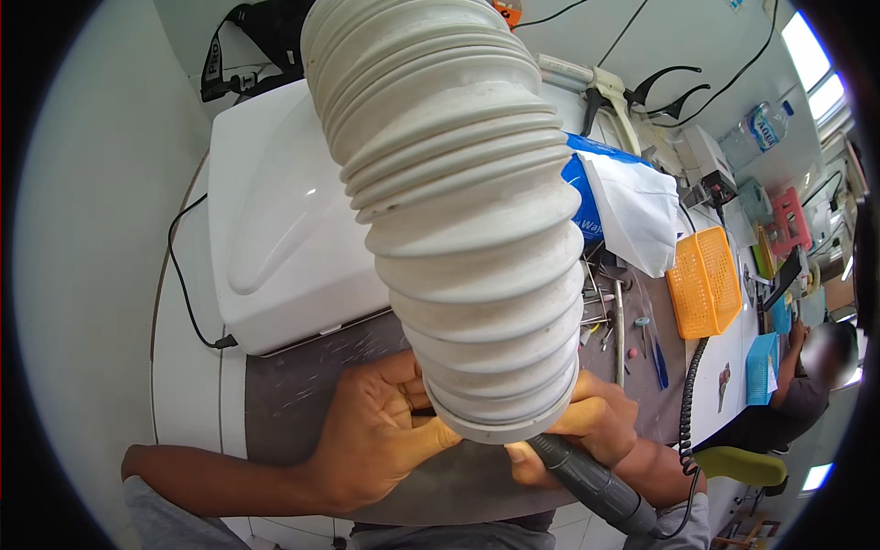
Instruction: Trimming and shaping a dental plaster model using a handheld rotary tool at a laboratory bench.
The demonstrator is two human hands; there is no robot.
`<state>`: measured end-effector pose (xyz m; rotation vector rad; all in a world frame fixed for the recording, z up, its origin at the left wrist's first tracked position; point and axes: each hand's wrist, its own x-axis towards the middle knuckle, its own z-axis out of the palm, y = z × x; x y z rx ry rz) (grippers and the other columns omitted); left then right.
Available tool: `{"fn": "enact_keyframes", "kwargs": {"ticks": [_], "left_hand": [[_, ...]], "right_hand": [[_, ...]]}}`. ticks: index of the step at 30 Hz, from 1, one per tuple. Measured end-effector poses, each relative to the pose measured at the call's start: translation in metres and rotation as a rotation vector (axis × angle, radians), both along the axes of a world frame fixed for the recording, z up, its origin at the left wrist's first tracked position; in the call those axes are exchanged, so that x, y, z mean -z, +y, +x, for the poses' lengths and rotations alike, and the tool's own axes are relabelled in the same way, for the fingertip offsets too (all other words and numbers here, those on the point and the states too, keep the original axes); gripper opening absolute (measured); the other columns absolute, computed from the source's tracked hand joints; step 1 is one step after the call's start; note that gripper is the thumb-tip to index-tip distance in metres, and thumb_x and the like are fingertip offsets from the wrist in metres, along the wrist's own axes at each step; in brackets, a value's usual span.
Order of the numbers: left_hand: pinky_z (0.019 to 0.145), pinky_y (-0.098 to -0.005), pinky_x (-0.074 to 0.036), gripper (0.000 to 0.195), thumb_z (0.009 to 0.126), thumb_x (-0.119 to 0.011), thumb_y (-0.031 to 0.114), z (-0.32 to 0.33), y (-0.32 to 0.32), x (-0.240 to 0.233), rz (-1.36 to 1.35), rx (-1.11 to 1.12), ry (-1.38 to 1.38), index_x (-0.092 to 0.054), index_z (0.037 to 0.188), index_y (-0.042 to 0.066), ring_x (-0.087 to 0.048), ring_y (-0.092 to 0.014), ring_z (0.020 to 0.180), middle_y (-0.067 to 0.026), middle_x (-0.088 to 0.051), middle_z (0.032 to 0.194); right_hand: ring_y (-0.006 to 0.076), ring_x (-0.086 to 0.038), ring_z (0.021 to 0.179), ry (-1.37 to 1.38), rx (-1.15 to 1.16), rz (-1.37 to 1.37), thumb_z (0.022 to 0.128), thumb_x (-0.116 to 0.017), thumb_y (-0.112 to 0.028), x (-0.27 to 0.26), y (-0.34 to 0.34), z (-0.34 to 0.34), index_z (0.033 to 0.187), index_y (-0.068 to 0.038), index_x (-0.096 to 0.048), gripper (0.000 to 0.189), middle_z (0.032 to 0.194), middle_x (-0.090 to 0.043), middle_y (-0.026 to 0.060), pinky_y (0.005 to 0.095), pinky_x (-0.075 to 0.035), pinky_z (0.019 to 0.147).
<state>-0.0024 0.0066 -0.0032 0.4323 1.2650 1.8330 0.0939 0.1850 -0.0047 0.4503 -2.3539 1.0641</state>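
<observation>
A wide white corrugated suction hose [474, 275] hangs down the middle and covers most of the work between my hands. My right hand [598, 419] grips a dark grey rotary handpiece [595, 485], whose tip is hidden beneath the hose's rim. From its rear end runs a black coiled cord [687, 405]. On the other side of the hose, my left hand [385, 433] has its fingers curled and its thumb reaching under the rim. Whatever lies between those fingertips is hidden. Both hands are above a grey-brown work mat [295, 405].
A white machine housing [289, 220] stands at the back left. Right of the hose lie several small rotary burs [643, 322], a metal rod [619, 330], a blue-and-white pack [629, 206] and an orange basket [705, 282]. Farther right sits another person [801, 399] beside a blue basket [761, 371].
</observation>
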Motion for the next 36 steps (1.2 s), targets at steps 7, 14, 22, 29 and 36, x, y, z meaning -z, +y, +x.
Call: {"fn": "enact_keyframes", "kwargs": {"ticks": [7,14,22,29,36], "left_hand": [[0.092,-0.0292,-0.048,0.036,0.081,-0.067,-0.001,0.0,0.001,-0.001,-0.007,-0.003,-0.012,-0.054,0.114,-0.003,-0.059,-0.015,0.101,-0.0111,-0.063,0.107],[0.092,-0.029,-0.048,0.036,0.081,-0.067,-0.002,-0.001,0.001,-0.001,-0.005,0.001,0.009,-0.054,0.114,-0.003,-0.059,-0.015,0.1,-0.0108,-0.063,0.107],[0.092,-0.0289,-0.048,0.036,0.081,-0.067,-0.002,0.0,0.002,0.005,0.027,0.013,-0.059,-0.054,0.114,-0.003,-0.059,-0.015,0.101,-0.0111,-0.063,0.108],[0.093,-0.0297,-0.048,0.036,0.081,-0.067,-0.002,-0.002,0.001,-0.003,-0.038,-0.001,-0.032,-0.053,0.114,-0.004,-0.059,-0.015,0.101,-0.0113,-0.062,0.109],[0.092,-0.03,-0.049,0.036,0.081,-0.066,-0.004,-0.001,0.006,-0.004,0.003,0.036,-0.046,-0.052,0.114,-0.004,-0.06,-0.016,0.1,-0.0117,-0.062,0.109]], "right_hand": [[0.0234,-0.066,0.069,0.01,-0.016,0.001,0.069,-0.076,-0.012,0.001,0.0,-0.001,0.089,-0.003,-0.05,0.033,0.079,-0.062,0.0145,0.0296,-0.052,0.056],[0.023,-0.066,0.069,0.001,-0.003,0.007,0.07,-0.076,-0.012,0.0,0.0,0.0,0.089,-0.003,-0.05,0.033,0.079,-0.062,0.0138,0.0293,-0.052,0.056],[0.0245,-0.067,0.074,-0.057,0.021,-0.083,0.067,-0.079,-0.006,0.0,-0.001,0.005,0.097,0.0,-0.059,0.037,0.087,-0.064,0.0151,0.0308,-0.056,0.064],[0.0242,-0.067,0.076,-0.059,-0.004,-0.124,0.067,-0.079,-0.006,-0.001,-0.003,0.003,0.098,0.0,-0.059,0.037,0.087,-0.064,0.0147,0.0331,-0.056,0.069],[0.0222,-0.066,0.07,-0.014,0.023,0.027,0.069,-0.076,-0.011,-0.009,0.001,0.005,0.091,-0.004,-0.051,0.035,0.081,-0.062,0.0128,0.0289,-0.052,0.057]]}}
